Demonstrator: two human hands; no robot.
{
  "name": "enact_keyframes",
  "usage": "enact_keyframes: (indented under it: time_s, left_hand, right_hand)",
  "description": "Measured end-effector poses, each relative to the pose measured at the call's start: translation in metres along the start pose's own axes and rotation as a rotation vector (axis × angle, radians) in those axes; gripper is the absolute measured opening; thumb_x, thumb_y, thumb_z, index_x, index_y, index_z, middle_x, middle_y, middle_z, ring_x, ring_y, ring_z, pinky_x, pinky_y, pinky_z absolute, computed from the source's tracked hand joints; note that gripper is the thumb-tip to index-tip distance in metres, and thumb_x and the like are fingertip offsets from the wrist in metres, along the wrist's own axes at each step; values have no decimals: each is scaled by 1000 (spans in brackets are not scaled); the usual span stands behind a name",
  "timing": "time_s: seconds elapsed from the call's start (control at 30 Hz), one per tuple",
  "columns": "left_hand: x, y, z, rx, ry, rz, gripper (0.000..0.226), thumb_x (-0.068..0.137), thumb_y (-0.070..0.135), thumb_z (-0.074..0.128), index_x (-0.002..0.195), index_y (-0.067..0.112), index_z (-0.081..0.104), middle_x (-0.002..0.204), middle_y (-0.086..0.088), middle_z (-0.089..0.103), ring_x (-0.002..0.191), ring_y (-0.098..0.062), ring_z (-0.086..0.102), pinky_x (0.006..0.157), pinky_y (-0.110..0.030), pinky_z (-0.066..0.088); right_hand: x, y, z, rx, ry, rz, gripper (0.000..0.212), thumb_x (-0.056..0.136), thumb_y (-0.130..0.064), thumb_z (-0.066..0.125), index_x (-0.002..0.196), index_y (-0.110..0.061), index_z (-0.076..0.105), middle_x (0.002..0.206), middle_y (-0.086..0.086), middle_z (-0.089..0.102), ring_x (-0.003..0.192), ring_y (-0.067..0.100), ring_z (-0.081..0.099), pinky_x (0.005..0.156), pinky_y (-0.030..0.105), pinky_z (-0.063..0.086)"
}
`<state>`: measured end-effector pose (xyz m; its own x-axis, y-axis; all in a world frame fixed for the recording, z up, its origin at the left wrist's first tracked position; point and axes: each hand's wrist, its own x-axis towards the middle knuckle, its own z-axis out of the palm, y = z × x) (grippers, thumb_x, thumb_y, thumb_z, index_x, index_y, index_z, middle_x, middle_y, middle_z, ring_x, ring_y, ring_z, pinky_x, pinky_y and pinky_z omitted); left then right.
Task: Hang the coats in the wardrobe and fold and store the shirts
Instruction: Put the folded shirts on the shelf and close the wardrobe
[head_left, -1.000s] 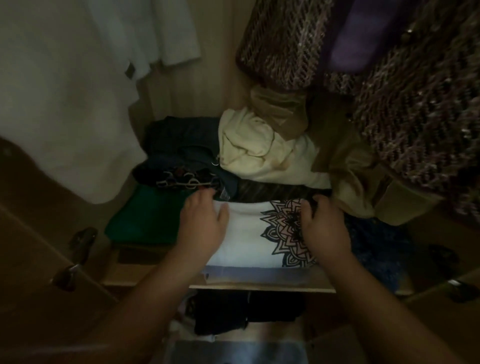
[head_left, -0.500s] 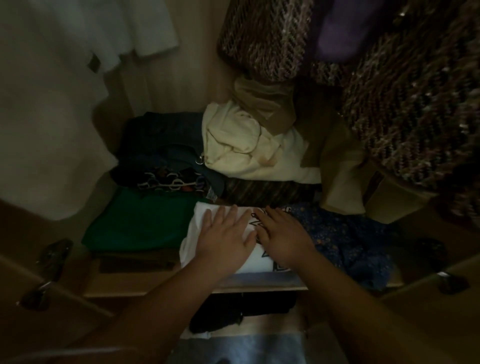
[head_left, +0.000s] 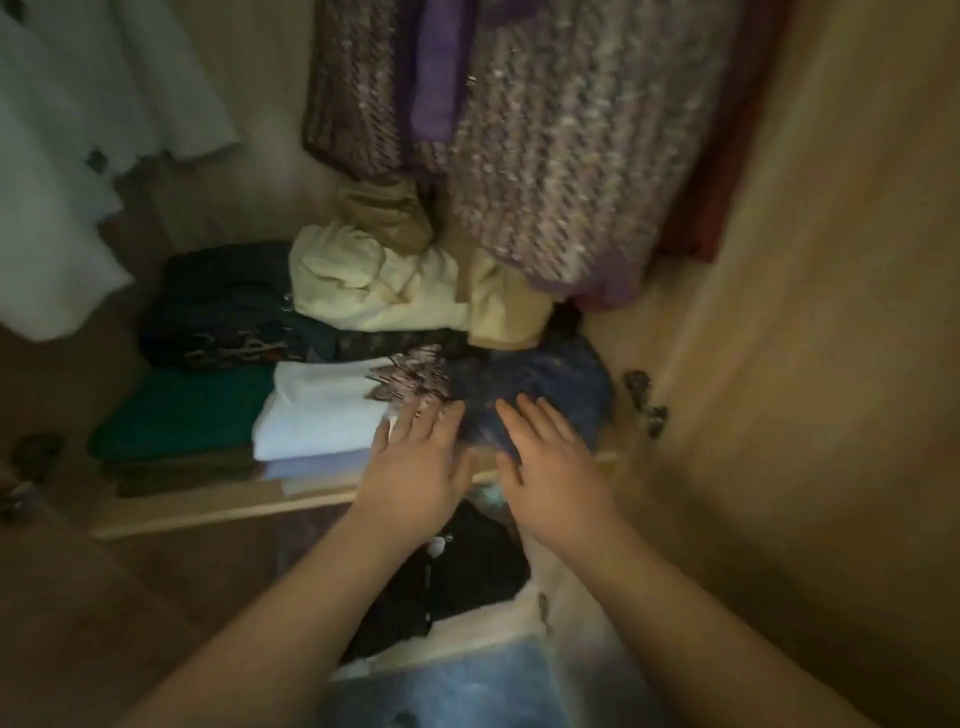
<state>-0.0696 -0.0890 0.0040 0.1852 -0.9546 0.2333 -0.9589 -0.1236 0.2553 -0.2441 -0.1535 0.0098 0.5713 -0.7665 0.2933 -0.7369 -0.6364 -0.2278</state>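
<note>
Both hands flat, fingers spread, holding nothing. My left hand (head_left: 415, 467) sits palm-down on the right front corner of the folded white shirt with a dark mandala print (head_left: 332, 410); fingertips touch the fabric near the print. My right hand (head_left: 545, 457) lies palm-down on the dark blue patterned fabric bundle (head_left: 540, 379) just beside it. The white shirt is on top of a stack at the front edge of the light wooden wardrobe shelf (head_left: 218, 512), between a folded green garment (head_left: 192, 410) on its left and the blue bundle on its right. Behind: dark navy folded clothes (head_left: 223, 301), a crumpled cream garment (head_left: 363, 291). Hanging above: a purple-brown knitted coat (head_left: 561, 156), right; pale white garment (head_left: 62, 156), left. Black clothing (head_left: 457, 577) on the level below the shelf. Frame is blurred, dim.
</note>
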Motion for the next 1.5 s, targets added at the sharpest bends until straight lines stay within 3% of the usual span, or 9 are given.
enact_keyframes:
  time_s: [0.33,0.7,0.83,0.93,1.03,1.13,1.23,1.33,1.5]
  left_hand:
    - [-118,207,59,-82,-261,200,62,99,58,25,156,36,11,166,4,14,153,-21,7,124,-48,11]
    - [-151,290,49,-86,-233,338,61,97,60,24,153,35,19,164,3,21,152,-22,13,123,-47,16]
    - [-154,286,39,-109,-230,289,61,99,56,31,154,32,21,164,1,22,151,-23,15,122,-50,18]
    - [-155,272,29,-125,-217,253,61,100,54,33,154,30,21,164,1,23,151,-22,16,122,-47,19]
    - [-158,249,21,-131,-173,205,60,99,52,36,153,28,26,161,0,29,149,-22,22,119,-47,26]
    - [-161,221,16,-153,-145,164,58,98,51,36,151,27,30,159,0,33,148,-21,26,118,-47,29]
    - [-162,182,14,-165,-120,131,57,96,50,39,148,27,34,156,2,39,146,-21,30,117,-46,31]
    - [-160,129,8,-180,-85,32,52,94,45,47,142,25,42,147,0,49,138,-23,41,113,-46,37]
    - [-153,30,-9,-145,-75,-144,42,94,40,51,129,17,51,132,-8,58,129,-29,48,107,-47,42]
  right_hand:
    - [-266,72,-91,59,86,339,63,91,-42,28,149,-20,37,152,0,42,142,17,33,114,22,12]
    - [-354,130,-130,345,479,644,45,85,-11,63,128,-17,50,118,-12,45,118,10,46,105,26,36]
    - [-321,147,-136,598,304,570,63,87,-13,65,144,-23,39,136,-14,46,126,-4,42,104,7,29]
    - [-305,140,-126,669,248,641,48,83,-22,61,112,-55,43,106,-28,60,100,-10,59,79,19,46]
    - [-304,122,-112,693,300,680,42,75,-21,59,100,-49,41,97,-25,62,88,-6,61,71,23,47]
    - [-299,88,-104,633,297,651,40,72,-21,61,100,-39,40,100,-12,59,91,7,61,75,33,54]
    - [-286,43,-89,551,364,463,39,73,-24,60,103,-41,44,98,-23,52,91,-1,58,74,19,52]
    - [-263,-2,-60,496,306,405,53,73,-19,61,123,-22,44,107,-9,47,100,12,52,85,35,50]
    - [-200,-76,-15,418,82,285,88,80,-29,51,154,-17,8,151,6,30,137,21,33,115,33,30]
